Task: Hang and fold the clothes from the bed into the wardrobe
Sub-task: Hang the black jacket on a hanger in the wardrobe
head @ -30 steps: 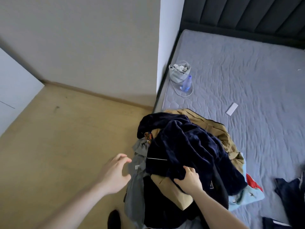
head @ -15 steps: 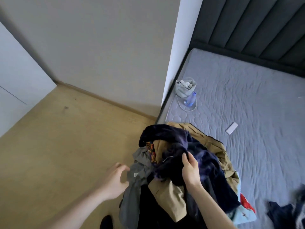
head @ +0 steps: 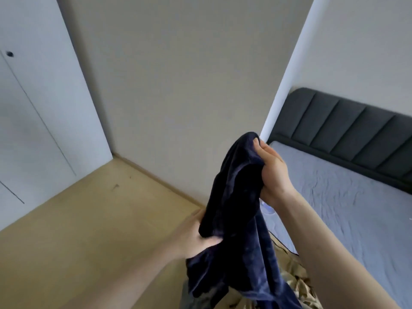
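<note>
With my right hand (head: pixel 273 172) and left hand (head: pixel 196 236) both gripping the navy velvet garment (head: pixel 236 208) at centre frame, its hanging tail may, I think, snag the tan clothes (head: pixel 294 284) below.

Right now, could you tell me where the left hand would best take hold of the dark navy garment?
Judging by its hang, at the top edge beside the right hand, coming from the left. The dark navy garment dangles bunched from that one grip, while the left hand holds only a lower fold.

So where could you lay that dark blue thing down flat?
The grey mattress is bare between the headboard and the right arm. Near the tan clothes it's crowded. The wooden floor by the white doors is bare too.
</note>
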Available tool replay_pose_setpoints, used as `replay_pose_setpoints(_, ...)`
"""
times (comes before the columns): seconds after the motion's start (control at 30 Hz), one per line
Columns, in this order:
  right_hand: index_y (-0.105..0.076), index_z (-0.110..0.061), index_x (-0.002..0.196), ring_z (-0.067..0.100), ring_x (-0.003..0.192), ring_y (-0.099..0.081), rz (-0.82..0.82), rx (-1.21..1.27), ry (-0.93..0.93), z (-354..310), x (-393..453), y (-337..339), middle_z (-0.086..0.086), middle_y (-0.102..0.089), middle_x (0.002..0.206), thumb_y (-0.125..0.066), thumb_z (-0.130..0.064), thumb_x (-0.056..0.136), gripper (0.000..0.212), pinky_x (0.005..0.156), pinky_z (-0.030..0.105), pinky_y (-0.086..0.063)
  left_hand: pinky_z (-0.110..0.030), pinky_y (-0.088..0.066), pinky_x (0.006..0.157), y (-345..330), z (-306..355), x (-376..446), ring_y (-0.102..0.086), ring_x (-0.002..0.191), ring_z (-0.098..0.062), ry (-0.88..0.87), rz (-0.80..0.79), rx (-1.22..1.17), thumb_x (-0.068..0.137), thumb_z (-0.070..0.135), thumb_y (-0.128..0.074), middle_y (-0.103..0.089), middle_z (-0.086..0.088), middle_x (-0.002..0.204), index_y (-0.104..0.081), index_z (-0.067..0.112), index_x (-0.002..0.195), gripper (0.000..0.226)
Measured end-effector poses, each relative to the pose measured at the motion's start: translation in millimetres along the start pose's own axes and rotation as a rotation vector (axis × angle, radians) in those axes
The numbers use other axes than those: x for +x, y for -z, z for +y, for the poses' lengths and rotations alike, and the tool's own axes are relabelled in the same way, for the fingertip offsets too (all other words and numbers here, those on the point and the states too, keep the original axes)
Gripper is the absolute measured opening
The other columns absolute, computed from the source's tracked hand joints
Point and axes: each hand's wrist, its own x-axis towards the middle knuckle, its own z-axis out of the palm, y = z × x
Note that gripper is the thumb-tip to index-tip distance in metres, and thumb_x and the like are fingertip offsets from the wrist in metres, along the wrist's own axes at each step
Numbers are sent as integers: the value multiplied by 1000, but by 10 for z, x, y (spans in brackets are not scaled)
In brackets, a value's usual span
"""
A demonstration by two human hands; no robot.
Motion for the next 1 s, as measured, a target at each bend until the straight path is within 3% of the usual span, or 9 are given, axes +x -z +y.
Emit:
replay_pose_setpoints(0.07,-68,-14,97,16,71,-71,-5,36,14,-132,80,-396,2,-73,77,-51,-29,107,24,63,28,-60,-29,-55,91,413,24,-41,-65,100,5,-21,88,-67,91,25,-65,-72,21,110,-68,35,114,25)
replay_pose_setpoints(0.13,-68,-12,101,17,69,-73,-1,75,21,-233,184,-764,4,-74,76,-52,-32,107,26,59,27,-59,-27,-55,86,928,-74,-93,-67,98,6,11,267,-167,93,17,-57,-74,21,104,-70,34,111,28)
replay_pose_setpoints(0.3,-72,-9,108,21,79,-77,14,126,46,-371,453,-1696,6,-78,84,-57,-34,104,30,59,29,-60,-22,-47,72,2528,-428,-396,-65,85,1,73,803,-184,98,28,-62,-71,13,93,-64,29,100,4)
replay_pose_setpoints(0.43,-72,-11,102,19,78,-77,-66,101,63,-293,592,-2487,4,-79,83,-56,-32,105,27,58,29,-60,-22,-47,67,3537,-815,-780,-63,81,-1,78,799,158,94,37,-68,-67,19,91,-59,32,101,12)
replay_pose_setpoints(0.53,-74,-14,102,20,87,-77,-148,59,89,-134,716,-3018,5,-79,91,-52,-32,107,28,64,30,-61,-26,-40,60,4038,-1282,-1055,-58,78,-9,203,707,573,92,30,-63,-60,19,96,-54,33,108,19)
replay_pose_setpoints(0.6,-74,-15,100,21,88,-77,-188,12,79,-3,812,-3339,6,-79,93,-50,-31,108,30,68,33,-62,-26,-36,58,4317,-1641,-1252,-56,76,-12,325,677,663,94,32,-62,-60,14,96,-53,30,105,15)
replay_pose_setpoints(0.73,-70,-12,90,18,72,-73,-188,-168,70,286,1165,-3866,2,-74,78,-55,-34,106,30,62,30,-61,-29,-45,64,4926,-2245,-1600,-64,82,-19,554,732,258,97,44,-63,-67,3,87,-61,22,90,24)
replay_pose_setpoints(0.83,-69,-10,96,22,79,-70,-200,-336,99,624,1599,-4214,7,-72,87,-56,-38,104,33,73,36,-59,-39,-57,88,5357,-2425,-1660,-70,93,-21,527,833,-58,101,41,-59,-75,1,98,-72,21,101,23)
replay_pose_setpoints(1.0,-71,-16,101,23,90,-71,-292,-508,136,1199,2349,-4878,5,-74,96,-59,-41,102,28,73,33,-55,-42,-57,88,6078,-2429,-1346,-72,93,-22,472,992,-252,96,28,-60,-78,1,94,-76,24,97,17)
